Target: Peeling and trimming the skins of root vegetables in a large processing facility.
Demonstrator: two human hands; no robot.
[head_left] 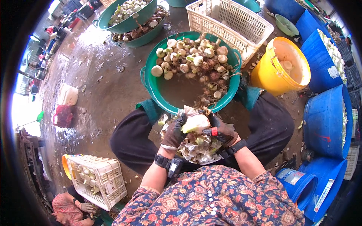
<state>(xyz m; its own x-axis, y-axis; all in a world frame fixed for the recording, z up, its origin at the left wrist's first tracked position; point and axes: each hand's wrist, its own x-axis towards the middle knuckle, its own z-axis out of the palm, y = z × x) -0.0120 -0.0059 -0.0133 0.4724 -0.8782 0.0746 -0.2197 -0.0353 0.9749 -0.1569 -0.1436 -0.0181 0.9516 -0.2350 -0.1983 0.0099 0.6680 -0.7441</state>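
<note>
Both my hands wear dark, dirty gloves and meet over my lap. My left hand (175,132) closes around the left side of a large pale garlic bulb (198,123) with papery skin hanging off it. On the bulb's right, my right hand (223,130) is closed on a small dark tool with a red part (214,131); its working end is hidden. Loose garlic skins (200,148) heap up beneath the hands. Just ahead stands a green basin (148,71), with garlic bulbs (184,67) piled along its far and right sides, several trimmed to pale stubs.
A white crate (241,35) and a yellow bucket (262,73) stand beyond the basin's right side. Blue tubs (324,120) line the right. Filled green basins (145,37) sit far left. Another person (69,209) works at lower left beside a tipped white crate (115,184).
</note>
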